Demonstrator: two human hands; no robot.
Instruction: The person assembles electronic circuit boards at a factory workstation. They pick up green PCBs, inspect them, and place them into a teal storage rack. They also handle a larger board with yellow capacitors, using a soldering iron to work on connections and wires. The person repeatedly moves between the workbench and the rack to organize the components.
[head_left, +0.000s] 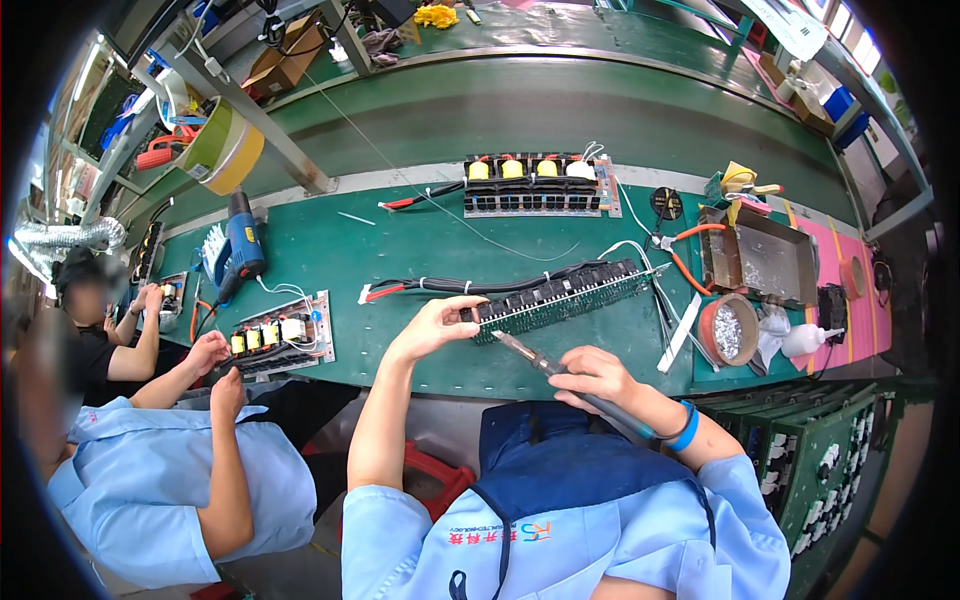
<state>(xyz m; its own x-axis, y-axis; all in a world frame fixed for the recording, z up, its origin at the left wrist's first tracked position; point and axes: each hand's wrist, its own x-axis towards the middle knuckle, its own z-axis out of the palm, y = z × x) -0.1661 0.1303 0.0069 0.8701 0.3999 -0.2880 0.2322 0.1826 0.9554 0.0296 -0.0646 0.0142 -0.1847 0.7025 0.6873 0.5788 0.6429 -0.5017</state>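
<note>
My left hand (436,326) grips the left end of a long circuit board (570,300), tilted on its edge so its green face with solder points is toward me. Black parts line its top side, and a bundle of black cables (450,284) with red ends runs out to the left behind it. My right hand (600,380) is closed around a soldering iron (530,354), its tip at the board's lower left part, close to my left fingers. Whether the tip touches the board I cannot tell. White wires come off the board's right end.
Another board (535,185) with yellow coils lies at the back of the green bench. A blue heat gun (243,240) stands left. At right are a metal tray (765,260), a round bowl (728,330) of metal bits and a white bottle (805,340). Co-workers (190,470) sit left.
</note>
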